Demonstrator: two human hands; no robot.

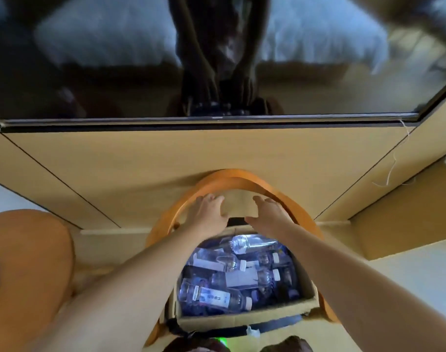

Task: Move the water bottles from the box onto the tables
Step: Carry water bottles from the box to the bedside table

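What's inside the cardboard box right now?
The cardboard box holds several clear water bottles with white caps, lying on their sides in a pile. Any lower layer and the box floor are covered; both hands are over the far flap.

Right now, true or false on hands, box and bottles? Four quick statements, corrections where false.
1. The cardboard box holds several water bottles. True.
2. The left hand grips a bottle. False: it rests on the far flap of the box, holding no bottle.
3. The right hand is also at that flap. True.
4. The bottles stand upright. False: those plainly visible lie on their sides.
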